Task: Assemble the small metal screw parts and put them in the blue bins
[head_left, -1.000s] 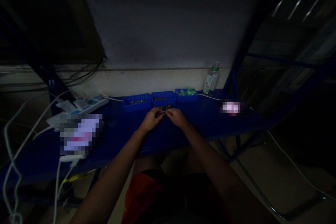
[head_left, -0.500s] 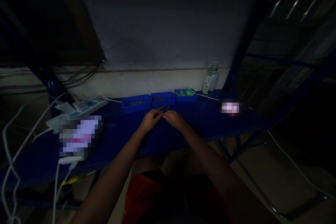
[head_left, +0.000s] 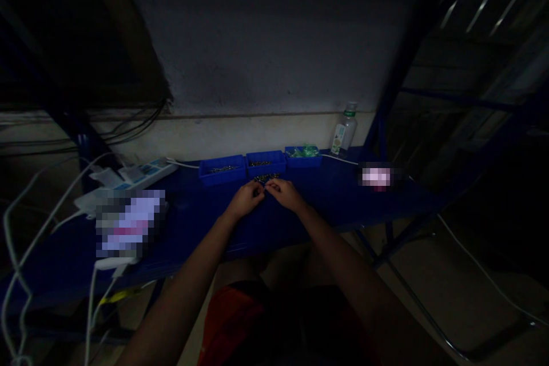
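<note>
My left hand (head_left: 246, 199) and my right hand (head_left: 283, 192) meet fingertip to fingertip over the blue table (head_left: 261, 229). Both are closed in a pinch, and whatever small piece sits between them is too dark and tiny to name. Just beyond the fingers lies a pile of small metallic parts (head_left: 268, 176). Behind it, a blue bin (head_left: 266, 162) holds more small brassy parts. The left blue bin (head_left: 222, 170) contains thin silvery pins or rods, and the right blue bin (head_left: 303, 156) has crumpled green clear plastic in it.
A clear bottle (head_left: 344, 130) stands by the wall at the back right. White power strips (head_left: 146, 174) with plugs and cables occupy the left end, near a blurred-out device (head_left: 131, 223). Another blurred bright device (head_left: 376, 176) lies at the right.
A thin light-coloured piece spanned the gap between my fingertips a second ago; now the fingertips have come together and it hardly shows. The bins and pile stay put.
</note>
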Tool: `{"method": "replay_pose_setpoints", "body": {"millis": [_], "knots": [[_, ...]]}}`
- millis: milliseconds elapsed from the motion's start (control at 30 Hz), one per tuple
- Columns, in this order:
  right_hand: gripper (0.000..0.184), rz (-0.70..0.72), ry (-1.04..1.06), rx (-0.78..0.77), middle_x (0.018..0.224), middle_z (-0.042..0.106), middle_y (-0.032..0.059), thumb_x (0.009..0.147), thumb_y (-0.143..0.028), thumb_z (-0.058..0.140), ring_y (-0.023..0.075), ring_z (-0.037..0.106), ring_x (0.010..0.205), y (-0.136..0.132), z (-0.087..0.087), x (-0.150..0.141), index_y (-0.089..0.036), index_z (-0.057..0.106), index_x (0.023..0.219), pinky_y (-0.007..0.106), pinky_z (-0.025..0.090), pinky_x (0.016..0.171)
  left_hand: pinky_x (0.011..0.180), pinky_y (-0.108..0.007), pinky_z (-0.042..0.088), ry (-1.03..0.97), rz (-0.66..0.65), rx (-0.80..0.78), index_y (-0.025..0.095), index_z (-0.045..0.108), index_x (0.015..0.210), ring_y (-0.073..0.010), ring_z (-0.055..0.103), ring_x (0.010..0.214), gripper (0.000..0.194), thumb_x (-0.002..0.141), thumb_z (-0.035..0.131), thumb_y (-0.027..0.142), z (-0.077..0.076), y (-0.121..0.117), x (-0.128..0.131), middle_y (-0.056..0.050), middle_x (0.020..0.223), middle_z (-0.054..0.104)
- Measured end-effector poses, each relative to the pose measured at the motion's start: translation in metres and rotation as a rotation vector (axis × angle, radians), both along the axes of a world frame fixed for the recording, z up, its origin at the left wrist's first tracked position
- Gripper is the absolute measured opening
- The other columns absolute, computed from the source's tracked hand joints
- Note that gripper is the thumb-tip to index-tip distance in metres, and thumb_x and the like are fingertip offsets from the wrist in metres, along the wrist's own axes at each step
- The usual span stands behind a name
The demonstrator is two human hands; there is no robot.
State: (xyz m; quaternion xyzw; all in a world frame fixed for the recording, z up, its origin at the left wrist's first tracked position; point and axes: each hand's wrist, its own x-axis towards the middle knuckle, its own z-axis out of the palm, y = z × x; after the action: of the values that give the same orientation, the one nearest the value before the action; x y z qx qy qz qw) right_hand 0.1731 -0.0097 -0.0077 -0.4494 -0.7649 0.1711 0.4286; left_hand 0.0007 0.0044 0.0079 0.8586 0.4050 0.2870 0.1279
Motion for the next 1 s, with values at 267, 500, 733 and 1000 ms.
{"method": "replay_pose_setpoints", "body": {"millis": [267,500,733,1000], "knots": [[0.015,0.026,0.060,-0.063,0.078,0.065,0.0009,0.081,-0.026,0.050,0.0109,0.059,0.070,-0.001,0.001,0.000,-0.017,0.062,0.083,0.020,0.043,0.066,0.067,-0.026,0.041,0.005,-0.034,-0.006,0.016,0.059,0.082,-0.0147,0.053,0.070,0.018,0.078,0.048,0.029,-0.001,0.001,0.000,-0.003,0.079,0.058],[0.017,0.026,0.129,-0.047,0.078,0.065,0.0011,0.080,-0.026,0.049,0.0110,0.059,0.072,0.002,0.001,0.001,-0.017,0.062,0.085,0.020,0.043,0.068,0.071,-0.026,0.042,-0.010,-0.057,-0.034,0.017,0.061,0.085,-0.0153,0.055,0.073,0.022,0.080,0.047,0.033,-0.001,0.004,-0.001,-0.004,0.082,0.060],[0.015,0.012,0.090,-0.062,0.074,0.064,0.0006,0.078,-0.025,0.051,0.0102,0.057,0.066,0.002,-0.002,0.002,-0.016,0.062,0.083,0.019,0.042,0.063,0.076,-0.028,0.042,-0.120,-0.013,0.040,0.017,0.060,0.087,-0.0168,0.056,0.079,0.026,0.084,0.045,0.037,0.007,0.003,-0.005,-0.005,0.086,0.060],[0.013,0.062,-0.038,-0.083,0.074,0.062,-0.0008,0.080,-0.023,0.051,0.0086,0.053,0.064,0.005,-0.007,-0.001,-0.016,0.061,0.081,0.018,0.037,0.061,0.073,-0.027,0.043,-0.158,-0.130,0.027,0.017,0.061,0.087,-0.0158,0.055,0.078,0.028,0.083,0.047,0.041,0.011,-0.007,0.001,-0.004,0.084,0.058]]}}
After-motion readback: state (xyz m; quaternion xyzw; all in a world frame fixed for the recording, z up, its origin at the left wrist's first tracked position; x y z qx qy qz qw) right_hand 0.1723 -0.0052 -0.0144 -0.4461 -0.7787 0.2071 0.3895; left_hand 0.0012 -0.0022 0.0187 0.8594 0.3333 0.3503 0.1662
